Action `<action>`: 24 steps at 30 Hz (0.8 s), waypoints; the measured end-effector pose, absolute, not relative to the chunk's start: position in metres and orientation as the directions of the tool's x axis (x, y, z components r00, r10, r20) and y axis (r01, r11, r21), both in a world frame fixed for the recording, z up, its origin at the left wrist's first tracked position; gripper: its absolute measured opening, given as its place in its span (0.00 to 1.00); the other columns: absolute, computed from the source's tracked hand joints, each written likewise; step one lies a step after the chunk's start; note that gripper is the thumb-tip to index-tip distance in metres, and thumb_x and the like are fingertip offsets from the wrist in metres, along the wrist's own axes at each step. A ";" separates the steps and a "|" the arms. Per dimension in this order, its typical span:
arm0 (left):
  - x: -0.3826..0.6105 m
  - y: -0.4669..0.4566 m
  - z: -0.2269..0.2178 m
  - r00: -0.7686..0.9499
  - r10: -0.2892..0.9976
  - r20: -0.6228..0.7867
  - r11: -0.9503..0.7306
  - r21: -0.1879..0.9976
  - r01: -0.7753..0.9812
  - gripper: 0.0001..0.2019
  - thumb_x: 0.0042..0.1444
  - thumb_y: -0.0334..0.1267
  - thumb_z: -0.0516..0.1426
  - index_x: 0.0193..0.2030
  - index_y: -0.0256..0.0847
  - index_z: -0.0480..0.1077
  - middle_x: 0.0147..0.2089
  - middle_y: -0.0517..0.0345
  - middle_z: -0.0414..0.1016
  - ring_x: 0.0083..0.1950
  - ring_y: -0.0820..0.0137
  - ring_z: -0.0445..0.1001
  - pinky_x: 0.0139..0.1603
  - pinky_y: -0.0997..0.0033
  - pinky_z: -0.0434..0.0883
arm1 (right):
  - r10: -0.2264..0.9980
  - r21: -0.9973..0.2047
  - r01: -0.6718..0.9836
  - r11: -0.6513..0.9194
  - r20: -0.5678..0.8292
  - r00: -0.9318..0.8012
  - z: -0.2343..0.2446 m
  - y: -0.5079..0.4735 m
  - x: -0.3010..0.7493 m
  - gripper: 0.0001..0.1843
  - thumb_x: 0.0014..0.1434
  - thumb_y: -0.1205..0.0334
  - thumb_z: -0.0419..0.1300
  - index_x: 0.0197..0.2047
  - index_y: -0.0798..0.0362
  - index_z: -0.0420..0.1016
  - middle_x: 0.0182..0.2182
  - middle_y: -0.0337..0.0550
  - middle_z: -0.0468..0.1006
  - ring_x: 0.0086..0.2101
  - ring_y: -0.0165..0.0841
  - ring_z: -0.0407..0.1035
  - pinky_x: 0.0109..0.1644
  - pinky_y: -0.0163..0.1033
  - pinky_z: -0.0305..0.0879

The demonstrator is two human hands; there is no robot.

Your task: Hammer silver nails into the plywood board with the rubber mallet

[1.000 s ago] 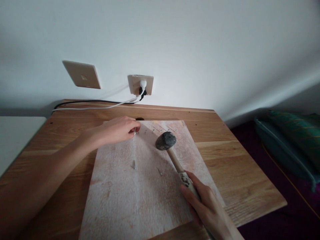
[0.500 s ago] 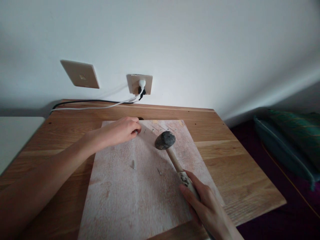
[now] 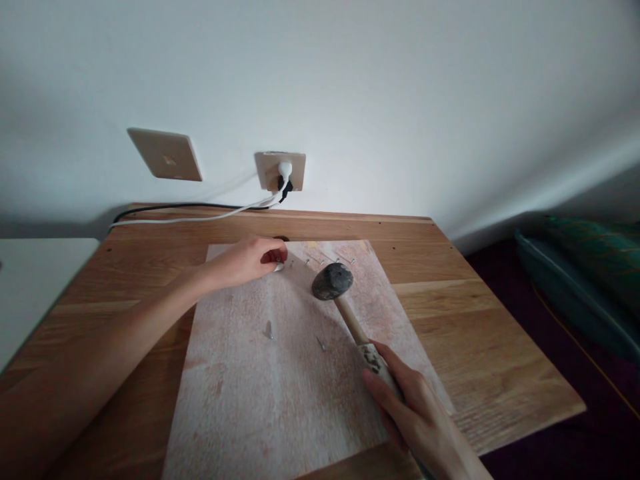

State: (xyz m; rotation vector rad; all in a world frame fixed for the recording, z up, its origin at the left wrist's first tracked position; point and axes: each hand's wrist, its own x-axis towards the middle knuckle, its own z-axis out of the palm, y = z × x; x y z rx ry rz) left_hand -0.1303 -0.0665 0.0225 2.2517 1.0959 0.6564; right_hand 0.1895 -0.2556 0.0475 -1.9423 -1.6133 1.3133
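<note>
My right hand grips the handle of a mallet, whose dark, rounded head hovers over a whitish wood board. At the board's far edge is my left hand, its thumb and index finger parted around what looks like a small nail. Just right of those fingers, several thin nails stand in a row, casting long shadows. Two more small metal nails, a left one and a right one, are nearer the middle of the board. The mallet touches none of them.
Under the board is a wooden tabletop against a white wall. A white cable and a black cable run along its back edge to a wall socket. Cushions lie low at the right, and a white surface adjoins at left.
My left hand has shifted slightly right, and its thumb and index finger have loosened from a closed pinch. The mallet stays almost where it was. The whole view has drifted slightly.
</note>
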 end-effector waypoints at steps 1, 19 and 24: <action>-0.132 -0.067 0.021 0.535 0.823 0.190 -0.510 0.662 0.549 0.07 0.60 0.30 0.59 0.40 0.40 0.78 0.36 0.59 0.81 0.34 0.71 0.76 0.38 0.70 0.71 | 0.893 -0.713 0.620 -0.328 -0.448 -0.043 0.047 -0.256 0.190 0.39 0.70 0.34 0.53 0.68 0.57 0.72 0.16 0.28 0.64 0.17 0.30 0.60 0.20 0.34 0.54; -0.128 -0.079 0.004 0.377 0.868 0.324 -0.493 0.663 0.564 0.11 0.56 0.26 0.58 0.43 0.40 0.77 0.37 0.57 0.82 0.36 0.70 0.76 0.39 0.70 0.72 | 0.906 -0.741 0.602 -0.298 -0.417 -0.064 0.047 -0.254 0.192 0.37 0.69 0.34 0.55 0.65 0.55 0.76 0.16 0.30 0.65 0.17 0.30 0.60 0.20 0.33 0.53; -0.128 -0.080 0.006 0.344 0.891 0.296 -0.446 0.711 0.543 0.15 0.55 0.26 0.60 0.49 0.41 0.76 0.36 0.60 0.82 0.34 0.71 0.77 0.38 0.71 0.73 | 0.931 -0.745 0.632 -0.215 -0.352 -0.098 0.054 -0.238 0.183 0.37 0.70 0.35 0.55 0.67 0.57 0.74 0.16 0.30 0.65 0.17 0.30 0.61 0.21 0.33 0.54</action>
